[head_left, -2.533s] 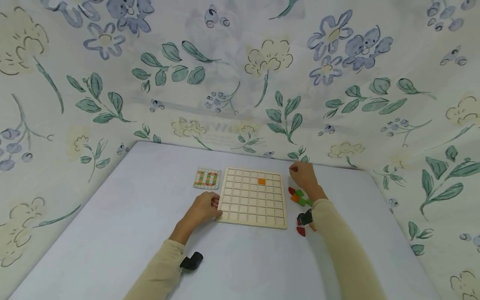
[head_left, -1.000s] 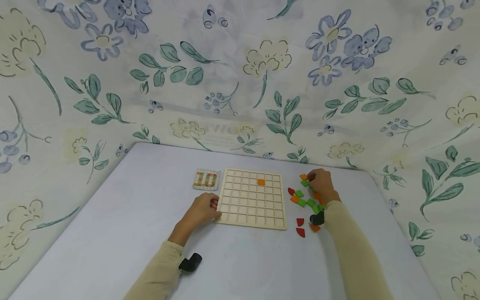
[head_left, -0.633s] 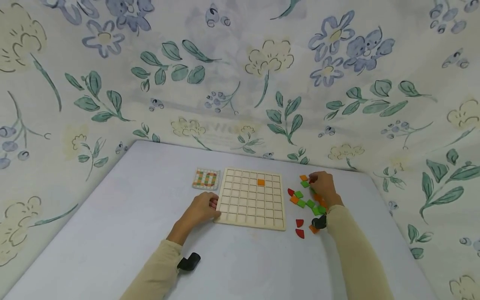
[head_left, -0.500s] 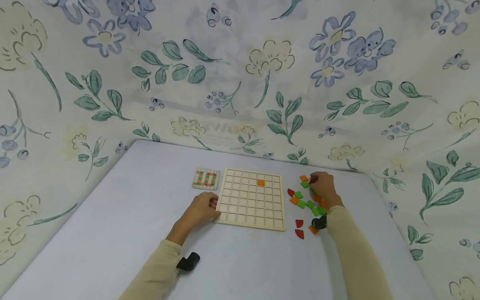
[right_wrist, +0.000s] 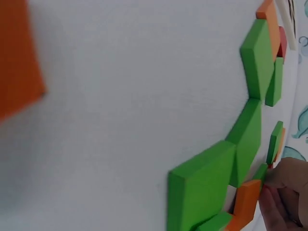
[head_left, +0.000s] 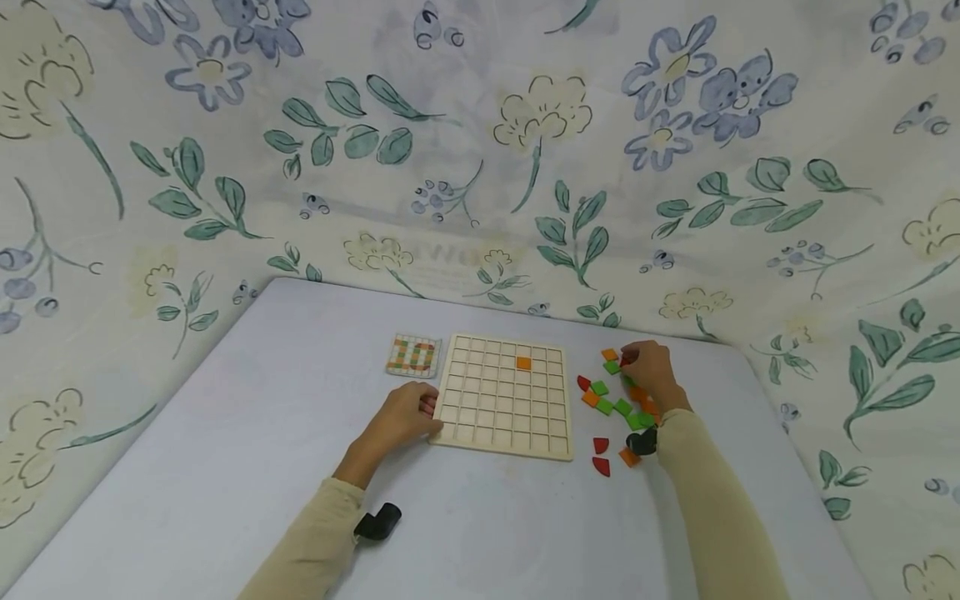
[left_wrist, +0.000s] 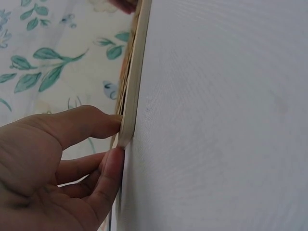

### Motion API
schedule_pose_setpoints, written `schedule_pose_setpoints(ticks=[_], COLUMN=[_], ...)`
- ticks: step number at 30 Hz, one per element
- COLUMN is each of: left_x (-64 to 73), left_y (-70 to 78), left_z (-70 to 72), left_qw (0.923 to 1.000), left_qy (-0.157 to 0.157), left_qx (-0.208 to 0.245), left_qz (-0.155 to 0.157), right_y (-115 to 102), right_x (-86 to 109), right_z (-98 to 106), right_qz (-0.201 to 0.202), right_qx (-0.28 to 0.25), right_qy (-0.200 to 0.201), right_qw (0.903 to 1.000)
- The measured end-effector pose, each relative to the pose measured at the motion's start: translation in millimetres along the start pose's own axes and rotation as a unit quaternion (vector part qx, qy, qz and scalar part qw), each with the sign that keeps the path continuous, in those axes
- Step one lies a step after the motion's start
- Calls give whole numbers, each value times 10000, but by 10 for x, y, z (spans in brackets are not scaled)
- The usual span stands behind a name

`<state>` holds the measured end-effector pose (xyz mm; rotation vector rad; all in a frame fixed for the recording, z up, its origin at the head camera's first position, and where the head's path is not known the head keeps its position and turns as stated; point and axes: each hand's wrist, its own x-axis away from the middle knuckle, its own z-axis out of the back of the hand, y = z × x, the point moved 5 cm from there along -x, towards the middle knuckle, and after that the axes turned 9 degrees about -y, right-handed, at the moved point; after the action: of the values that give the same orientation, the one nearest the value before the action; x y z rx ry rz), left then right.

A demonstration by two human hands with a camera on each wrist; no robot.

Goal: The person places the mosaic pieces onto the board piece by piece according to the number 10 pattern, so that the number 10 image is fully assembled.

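Observation:
A pale wooden grid board (head_left: 491, 396) lies on the table, with one orange square tile (head_left: 523, 363) in a cell of its upper right part. My left hand (head_left: 405, 414) grips the board's left edge near the front corner; in the left wrist view, thumb and fingers (left_wrist: 113, 163) pinch that edge. Over the loose pieces to the board's right, my right hand (head_left: 649, 367) has its fingertips together around a small red piece (head_left: 626, 360), mostly hidden by the fingers. Green tiles (right_wrist: 202, 187) and orange ones lie right beside these fingers in the right wrist view.
A small card with a coloured grid pattern (head_left: 414, 356) lies left of the board. Red quarter-circle pieces (head_left: 601, 466) and an orange tile (head_left: 630, 457) lie nearer the front right. A flower-patterned cloth (head_left: 450, 167) stands behind the white table (head_left: 225, 417).
My right hand has moved from the board's upper right corner out to the right, over the loose pieces, and has lately kept still there with red at its fingertips. The left hand keeps its place.

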<state>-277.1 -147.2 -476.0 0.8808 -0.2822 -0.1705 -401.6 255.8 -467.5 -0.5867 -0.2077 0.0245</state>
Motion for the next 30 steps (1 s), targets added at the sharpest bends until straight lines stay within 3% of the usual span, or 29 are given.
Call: schedule_pose_setpoints(ticks=[10, 21, 25, 30], left_x=[17, 17, 10, -2], left_y=[3, 27, 11, -7], left_z=[-25, 49, 36, 15], left_qw=[10000, 10000, 10000, 10000], left_qy=[-35, -9, -16, 45], left_qx=[-3, -64, -58, -18], left_qz=[1, 46, 54, 55], right_y=[-6, -581, -795, -1001], right_x=[10, -4, 0, -4], right_z=[-57, -271, -415, -575], right_qz=[3, 1376, 1860, 2101], right_qx=[-319, -893, -1007, -898], right_qy=[266, 675, 494, 65], right_qw=[9991, 9841, 9761, 9735])
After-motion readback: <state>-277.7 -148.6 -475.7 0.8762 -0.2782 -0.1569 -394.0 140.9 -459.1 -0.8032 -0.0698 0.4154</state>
